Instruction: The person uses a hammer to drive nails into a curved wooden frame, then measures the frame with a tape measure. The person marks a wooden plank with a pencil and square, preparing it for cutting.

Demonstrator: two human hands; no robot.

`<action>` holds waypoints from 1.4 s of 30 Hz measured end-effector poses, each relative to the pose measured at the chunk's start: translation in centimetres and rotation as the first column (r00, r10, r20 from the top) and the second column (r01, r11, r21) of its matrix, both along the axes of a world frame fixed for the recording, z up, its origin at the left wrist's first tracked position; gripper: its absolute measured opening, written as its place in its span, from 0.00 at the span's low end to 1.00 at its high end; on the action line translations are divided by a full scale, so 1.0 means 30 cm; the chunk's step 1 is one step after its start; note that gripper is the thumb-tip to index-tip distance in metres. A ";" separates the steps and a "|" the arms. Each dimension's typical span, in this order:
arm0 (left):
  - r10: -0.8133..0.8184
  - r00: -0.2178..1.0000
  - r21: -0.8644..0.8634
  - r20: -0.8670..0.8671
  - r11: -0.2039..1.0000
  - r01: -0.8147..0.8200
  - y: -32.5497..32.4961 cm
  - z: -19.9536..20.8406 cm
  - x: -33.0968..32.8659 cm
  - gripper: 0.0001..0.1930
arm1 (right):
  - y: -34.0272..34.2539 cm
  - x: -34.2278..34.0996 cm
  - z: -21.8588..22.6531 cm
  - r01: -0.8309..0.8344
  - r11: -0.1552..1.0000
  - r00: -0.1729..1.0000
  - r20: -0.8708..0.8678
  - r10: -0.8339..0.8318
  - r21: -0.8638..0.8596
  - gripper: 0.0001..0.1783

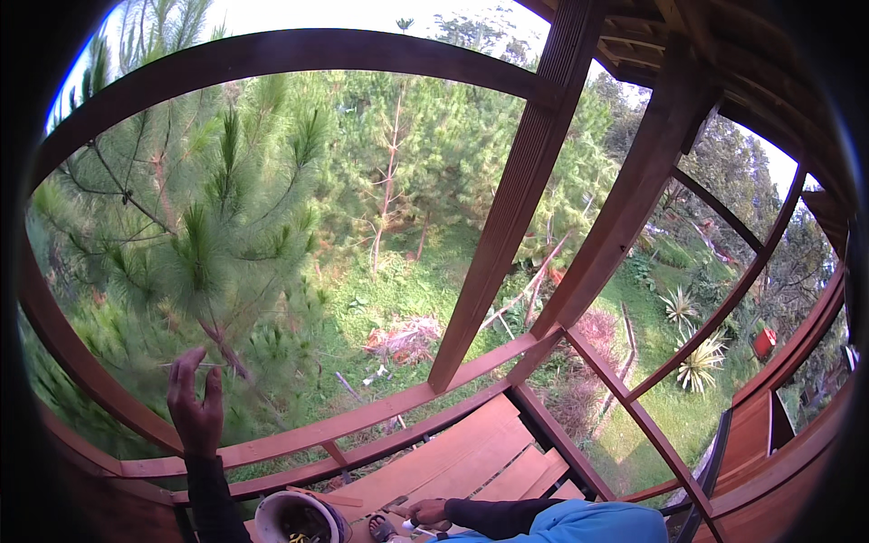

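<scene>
My left hand [195,404] is raised in front of the lower wooden rail [299,437], fingers apart and pointing up, slightly blurred. A thin pale line crosses its fingertips; I cannot tell whether it is a pine needle behind the hand or something held. The dark sleeve runs down to the lower edge. My right hand [427,512] lies low on the orange floor planks [471,452], fingers curled, next to a small white thing [409,524]. Whether it grips that is not clear. A white bucket [272,512] with bits inside stands between the two arms.
Slanted wooden posts [507,217] and a curved top beam [299,50] frame open gaps. Far below are pine trees [208,244], grass and a red object [765,343]. The plank floor ends at the rail. More wooden framing [760,425] stands at the right.
</scene>
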State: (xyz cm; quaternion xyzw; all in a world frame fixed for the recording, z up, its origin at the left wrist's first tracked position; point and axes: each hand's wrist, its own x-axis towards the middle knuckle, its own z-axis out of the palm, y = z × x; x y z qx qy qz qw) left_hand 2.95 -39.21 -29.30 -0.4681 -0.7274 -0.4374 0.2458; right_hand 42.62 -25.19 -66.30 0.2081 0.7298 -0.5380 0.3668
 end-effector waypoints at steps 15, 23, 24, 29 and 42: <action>-0.046 0.741 -0.186 -0.670 0.977 -0.107 0.787 1.269 0.389 0.42 | 0.391 0.979 -0.824 0.860 0.427 0.456 0.045 -0.889 -0.279 0.20; 0.118 0.868 -0.404 -0.482 0.849 -0.340 0.728 1.274 0.466 0.30 | 0.220 0.776 -0.034 0.817 0.548 0.547 -0.058 -0.835 -0.179 0.16; 0.135 0.862 -0.378 -0.489 0.858 -0.348 0.730 1.258 0.455 0.30 | 0.236 0.793 0.075 0.837 0.527 0.518 -0.099 -0.850 -0.149 0.17; 0.151 0.820 -0.315 -0.552 0.872 -0.374 0.792 1.255 0.494 0.26 | 0.362 0.778 0.156 0.797 0.603 0.543 -0.388 -0.744 -0.041 0.20; 0.167 0.812 -0.276 -0.560 0.886 -0.373 0.843 1.186 0.446 0.22 | 0.399 0.734 0.326 0.735 0.678 0.562 -0.576 -0.594 0.018 0.26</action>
